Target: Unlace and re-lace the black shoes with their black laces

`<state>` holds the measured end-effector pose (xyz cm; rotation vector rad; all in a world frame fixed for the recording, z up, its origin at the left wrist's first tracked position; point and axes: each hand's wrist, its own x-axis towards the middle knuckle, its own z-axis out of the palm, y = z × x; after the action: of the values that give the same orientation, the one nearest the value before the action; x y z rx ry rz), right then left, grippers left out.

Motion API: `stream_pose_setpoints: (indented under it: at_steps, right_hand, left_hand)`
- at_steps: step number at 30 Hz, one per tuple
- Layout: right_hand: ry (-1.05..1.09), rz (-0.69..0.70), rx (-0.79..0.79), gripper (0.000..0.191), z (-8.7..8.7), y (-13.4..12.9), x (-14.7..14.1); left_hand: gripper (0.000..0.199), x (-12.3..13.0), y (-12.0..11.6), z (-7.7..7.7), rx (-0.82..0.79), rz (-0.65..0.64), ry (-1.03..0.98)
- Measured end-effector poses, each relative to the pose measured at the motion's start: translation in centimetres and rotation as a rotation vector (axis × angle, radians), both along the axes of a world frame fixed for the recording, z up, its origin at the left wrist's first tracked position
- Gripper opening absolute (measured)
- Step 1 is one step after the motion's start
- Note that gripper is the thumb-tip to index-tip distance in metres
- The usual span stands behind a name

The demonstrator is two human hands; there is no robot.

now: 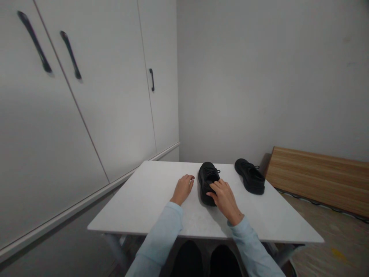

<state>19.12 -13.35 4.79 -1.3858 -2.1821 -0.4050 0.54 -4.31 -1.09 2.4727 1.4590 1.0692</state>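
A black lace-up shoe (204,187) lies sole down on the white table in front of me, its toe pointing away. At its opening, my right hand (223,195) grips the right rear edge, thumb at the heel side and fingers over the collar. My left hand (183,188) hovers or rests just left of the shoe, fingers loosely bent and apart, holding nothing. A small gap separates it from the shoe. The matching black shoe (250,177) sits farther right, toe turned toward the back left.
The white table (150,192) stands near a wall, with white cabinet doors (115,96) along the left. A wood-grain board (317,177) leans by the wall beyond the table's right edge. My knees (188,259) are under the front edge.
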Motion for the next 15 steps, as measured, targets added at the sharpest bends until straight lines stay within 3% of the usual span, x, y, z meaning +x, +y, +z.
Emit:
stream_pose_setpoints:
  at_steps: [10, 15]
  right_hand:
    - [0.058, 0.054, 0.026, 0.01, -2.0, -0.7, -1.5]
    - [0.201, 0.062, -0.011, 0.015, -2.6, -1.0, -2.0]
  left_hand:
    - [0.025, 0.1, -0.4, 0.8, 0.031, -0.029, -0.13]
    - [0.029, 0.3, -0.7, 1.2, 0.03, -0.064, -0.234]
